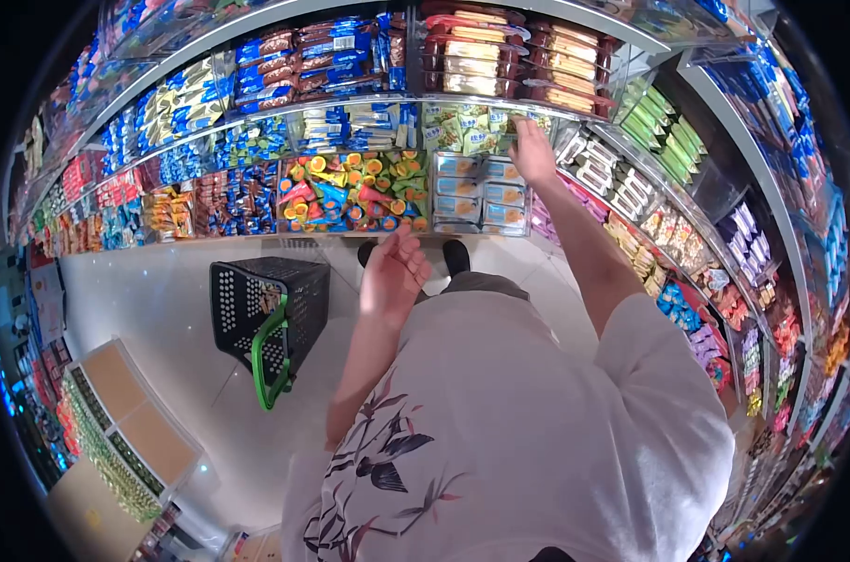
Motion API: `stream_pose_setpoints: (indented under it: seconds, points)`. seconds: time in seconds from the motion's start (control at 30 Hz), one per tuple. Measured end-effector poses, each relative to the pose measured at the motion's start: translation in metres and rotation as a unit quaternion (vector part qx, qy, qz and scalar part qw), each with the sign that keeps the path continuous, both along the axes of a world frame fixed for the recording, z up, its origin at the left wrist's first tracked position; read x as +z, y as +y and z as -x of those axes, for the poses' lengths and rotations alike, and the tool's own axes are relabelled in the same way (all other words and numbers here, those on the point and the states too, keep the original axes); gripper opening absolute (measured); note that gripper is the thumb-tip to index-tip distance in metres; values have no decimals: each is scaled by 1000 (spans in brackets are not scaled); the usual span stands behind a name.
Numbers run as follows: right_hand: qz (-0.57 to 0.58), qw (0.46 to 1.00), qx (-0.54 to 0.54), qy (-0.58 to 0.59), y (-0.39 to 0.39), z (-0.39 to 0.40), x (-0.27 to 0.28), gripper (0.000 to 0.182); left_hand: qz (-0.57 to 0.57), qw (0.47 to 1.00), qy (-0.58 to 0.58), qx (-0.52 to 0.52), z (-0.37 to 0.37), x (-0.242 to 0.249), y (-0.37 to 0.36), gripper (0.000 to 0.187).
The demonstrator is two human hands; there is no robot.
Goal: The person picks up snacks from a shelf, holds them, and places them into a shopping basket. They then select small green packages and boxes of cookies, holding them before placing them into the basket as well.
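Observation:
I stand facing store shelves packed with snack packets. My right hand (pixel 533 150) reaches up to the middle shelf and touches the green-and-white packets (pixel 467 129) there; whether it grips one I cannot tell. My left hand (pixel 394 270) hovers lower, fingers apart and holding nothing, in front of a bin of colourful orange and blue sweets (pixel 354 192) and stacked blue-and-white boxes (pixel 481 195).
A black shopping basket (pixel 267 309) with a green handle sits on the pale tiled floor at my left. Shelving curves around to the right with more packets (pixel 673 244). A low display stand (pixel 130 431) is at the lower left.

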State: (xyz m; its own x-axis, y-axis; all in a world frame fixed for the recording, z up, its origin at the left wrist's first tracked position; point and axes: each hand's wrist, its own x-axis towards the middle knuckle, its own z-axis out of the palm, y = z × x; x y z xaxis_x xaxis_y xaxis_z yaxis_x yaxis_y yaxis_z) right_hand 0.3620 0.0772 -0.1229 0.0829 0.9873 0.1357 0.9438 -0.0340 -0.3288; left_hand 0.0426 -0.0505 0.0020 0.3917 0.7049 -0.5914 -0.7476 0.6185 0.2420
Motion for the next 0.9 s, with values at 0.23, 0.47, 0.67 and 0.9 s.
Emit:
stream_pose_setpoints:
  seconds: [0.23, 0.47, 0.67, 0.9]
  points:
    - [37, 987, -4, -156, 41, 1, -24, 55, -80, 994, -4, 74, 5, 10, 5, 23]
    - [33, 994, -2, -109, 30, -2, -16, 56, -61, 996, -27, 58, -10, -2, -3, 21]
    - [-52, 997, 44, -28, 4, 9, 14, 49, -72, 997, 24, 30, -21, -11, 15, 23]
    - [154, 936, 106, 297, -74, 92, 91, 62, -52, 980, 187, -34, -60, -2, 18, 29]
